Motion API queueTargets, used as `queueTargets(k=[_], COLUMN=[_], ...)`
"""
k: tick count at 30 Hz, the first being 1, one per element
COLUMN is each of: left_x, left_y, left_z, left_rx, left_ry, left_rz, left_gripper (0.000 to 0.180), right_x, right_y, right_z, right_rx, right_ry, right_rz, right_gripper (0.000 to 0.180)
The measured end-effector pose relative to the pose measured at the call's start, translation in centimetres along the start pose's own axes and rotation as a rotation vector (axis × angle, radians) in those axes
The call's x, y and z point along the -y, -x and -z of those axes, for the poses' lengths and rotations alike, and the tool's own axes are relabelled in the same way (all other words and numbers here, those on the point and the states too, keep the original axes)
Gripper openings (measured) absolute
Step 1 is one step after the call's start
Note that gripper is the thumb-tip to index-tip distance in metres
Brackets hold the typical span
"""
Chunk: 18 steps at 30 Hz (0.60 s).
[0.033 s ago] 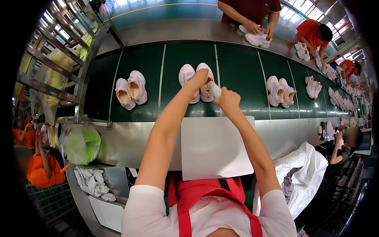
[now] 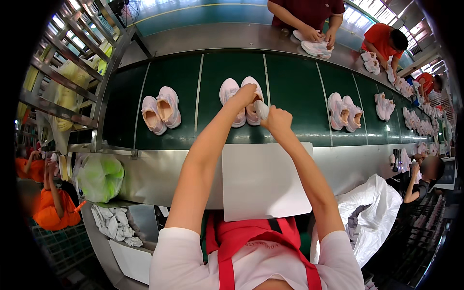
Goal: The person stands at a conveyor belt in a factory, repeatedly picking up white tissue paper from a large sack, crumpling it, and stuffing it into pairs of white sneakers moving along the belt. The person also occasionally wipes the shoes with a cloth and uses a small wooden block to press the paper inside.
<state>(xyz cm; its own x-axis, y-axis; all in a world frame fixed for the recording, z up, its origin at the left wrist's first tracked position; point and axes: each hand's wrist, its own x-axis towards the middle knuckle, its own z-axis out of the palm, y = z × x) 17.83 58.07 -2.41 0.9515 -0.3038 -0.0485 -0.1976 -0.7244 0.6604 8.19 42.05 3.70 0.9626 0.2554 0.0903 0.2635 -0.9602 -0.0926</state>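
Observation:
A pair of pale pink and white sneakers stands on the green belt [image 2: 290, 121] in front of me, toes pointing away. My left hand [image 2: 248, 94] reaches over them, its fingers curled at the opening of the right sneaker [image 2: 251, 83] and partly hidden there. The left sneaker [image 2: 228, 92] is half covered by my forearm. My right hand [image 2: 278, 120], a closed fist, grips a whitish rounded wad [image 2: 261, 109] at the heel of the right sneaker. Whether the wad reaches inside the shoe, I cannot make out.
More sneaker pairs stand on the belt to the left [image 2: 161, 111] and right [image 2: 344, 112]. A white board [image 2: 266, 183] lies before me. Crumpled pale paper [image 2: 113, 222] fills a bin at lower left; a white sack [image 2: 374, 208] hangs at right. Co-workers handle shoes across the belt [image 2: 309, 17].

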Motion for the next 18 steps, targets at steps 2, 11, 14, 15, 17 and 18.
queueTargets(k=[2,11,14,15,17,18], left_x=[-0.3,-0.9,-1.1,-0.9,-0.1,-0.2], left_y=[1.4,3.4,3.4,3.4,4.0,4.3], left_z=[0.2,-1.0,-0.9,-1.2,-0.7,-0.7], left_rx=[0.051,0.016,0.000,-0.017,0.008,0.023], left_ry=[-0.025,0.250,0.229,0.182,0.116,0.086], left_rz=[-0.075,-0.028,-0.055,-0.105,-0.099,-0.099], left_gripper=[0.033,0.032,0.039,0.044,0.052,0.057], right_x=[1.6,1.5,0.0,-1.0,-1.2,-1.7], right_y=[-1.6,-4.8,-4.3,-3.8,-3.1,-2.9], right_z=[-1.8,-3.8,-6.0,-7.2,-3.5,-1.9], right_rx=[0.007,0.316,0.191,0.127,0.186,0.179], right_ry=[-0.056,0.236,0.088,0.039,-0.139,-0.258], right_rz=[0.002,0.310,0.228,0.200,0.125,0.053], right_gripper=[0.043,0.019,0.018,0.019,0.032,0.037])
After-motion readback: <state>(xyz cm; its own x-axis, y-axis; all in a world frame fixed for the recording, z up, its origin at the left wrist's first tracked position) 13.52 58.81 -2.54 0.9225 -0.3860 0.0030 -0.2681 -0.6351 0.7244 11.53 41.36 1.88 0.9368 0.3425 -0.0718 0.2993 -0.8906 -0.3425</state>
